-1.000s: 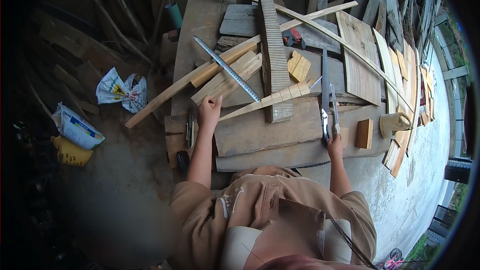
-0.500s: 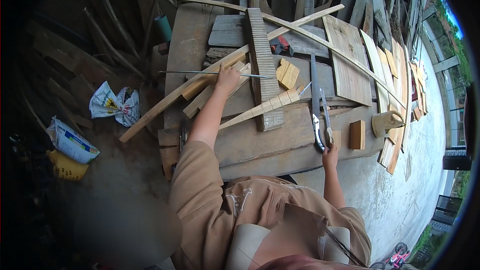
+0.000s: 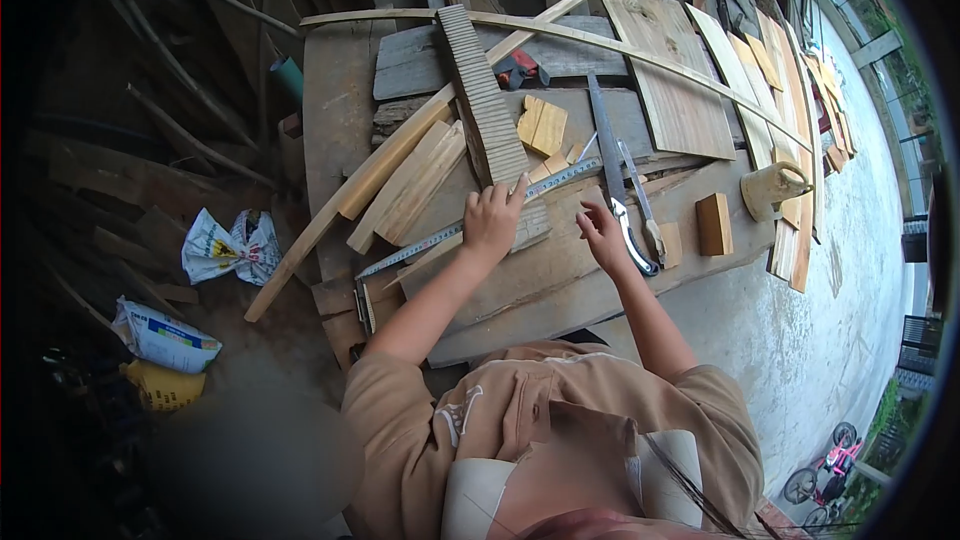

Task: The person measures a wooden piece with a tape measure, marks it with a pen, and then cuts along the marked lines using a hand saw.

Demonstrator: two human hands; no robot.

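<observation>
Smooth metal is seen on the marked ruler (image 3: 565, 177) and the saw blade (image 3: 603, 130), and smooth, pale wood on the wide board (image 3: 668, 85). The grey plank (image 3: 403, 67) is made of rough, dull wood, and the wooden beam (image 3: 478, 85) is covered in bumpy ridges. Matt cloth is seen in the brown shirt (image 3: 598, 372), and crinkly plastic in the white bag (image 3: 225, 252)

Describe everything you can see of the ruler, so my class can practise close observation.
The ruler is a long, narrow, straight strip, silvery like metal, with dark graduations and digits along it. It slants across the tapered wood, its far end close to the saw; whether those two touch is unclear. The left hand lies over its middle, hiding part of it. The digits are too small to read reliably.
</observation>
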